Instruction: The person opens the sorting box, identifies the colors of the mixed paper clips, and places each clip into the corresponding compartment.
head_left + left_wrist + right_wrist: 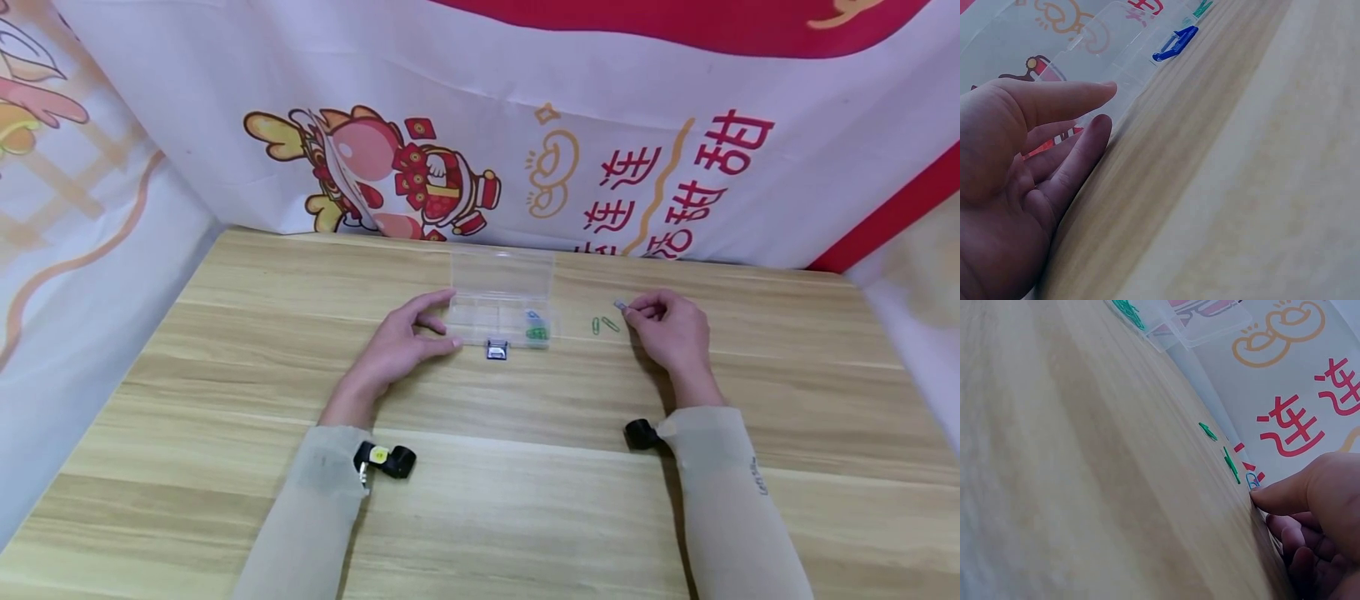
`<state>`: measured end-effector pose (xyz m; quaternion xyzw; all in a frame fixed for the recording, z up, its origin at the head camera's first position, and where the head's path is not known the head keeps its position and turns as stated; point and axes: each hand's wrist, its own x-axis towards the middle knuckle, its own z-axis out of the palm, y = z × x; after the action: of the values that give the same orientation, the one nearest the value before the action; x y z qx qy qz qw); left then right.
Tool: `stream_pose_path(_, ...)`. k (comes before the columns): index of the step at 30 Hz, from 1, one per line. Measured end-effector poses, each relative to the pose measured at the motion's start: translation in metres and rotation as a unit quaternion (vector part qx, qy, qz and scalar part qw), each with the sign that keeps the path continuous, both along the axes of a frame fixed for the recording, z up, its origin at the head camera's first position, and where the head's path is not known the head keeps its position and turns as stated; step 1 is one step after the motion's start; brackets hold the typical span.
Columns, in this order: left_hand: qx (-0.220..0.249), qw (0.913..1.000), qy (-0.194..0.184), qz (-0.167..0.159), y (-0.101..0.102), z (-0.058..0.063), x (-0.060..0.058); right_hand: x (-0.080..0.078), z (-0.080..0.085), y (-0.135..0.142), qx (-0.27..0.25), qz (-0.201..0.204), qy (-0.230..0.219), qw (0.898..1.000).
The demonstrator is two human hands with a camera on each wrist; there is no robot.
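Note:
A clear plastic compartment box [474,313] stands on the table with its lid [501,273] raised at the back. My left hand [401,337] holds its left end, thumb at the front corner and index finger at the back corner. A blue latch [497,350] sticks out at the box's front. Inside, on the right, lie green paper clips [537,333] and a blue paper clip [533,315]. Between thumb and fingertip, my right hand [672,332] pinches another blue paper clip [1252,480]. Two loose green paper clips [611,323] lie between that hand and the box.
The wooden table [510,517] reaches back to a printed cloth [420,75] hanging behind the box. Another printed cloth [82,208] hangs on the left. Each wrist wears a black camera [641,434] near the sleeve's cuff.

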<state>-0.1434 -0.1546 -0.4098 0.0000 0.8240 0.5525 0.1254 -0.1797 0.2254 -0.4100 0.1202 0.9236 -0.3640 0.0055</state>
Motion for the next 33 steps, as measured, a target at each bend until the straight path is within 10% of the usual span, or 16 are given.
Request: stream_pose_path(33,-0.003,1.0,-0.001,0.001,0.0,0.001,0.0,0.003,0.027,-0.019,-0.09,0.014,0.0,0.996)
